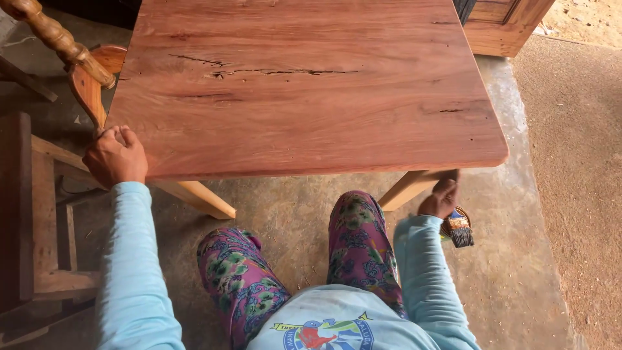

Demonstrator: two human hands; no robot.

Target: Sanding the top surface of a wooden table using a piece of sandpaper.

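Note:
A reddish wooden tabletop (298, 84) with a dark crack across its middle fills the upper view. My left hand (115, 155) grips its near left corner. My right hand (440, 198) sits under the near right corner, wrapped around a pale wooden leg (405, 189). Just right of that hand a paintbrush (460, 228) with dark bristles rests across a small round tin on the floor. I crouch in front, with flowered trousers (246, 279) and light blue sleeves visible.
A second pale leg (197, 196) angles out under the left side. Turned wooden chair parts (61, 42) and a dark wooden frame (29, 214) crowd the left. A wooden cabinet (502, 26) stands at the top right. The floor is concrete (512, 279), with sandy ground on the right.

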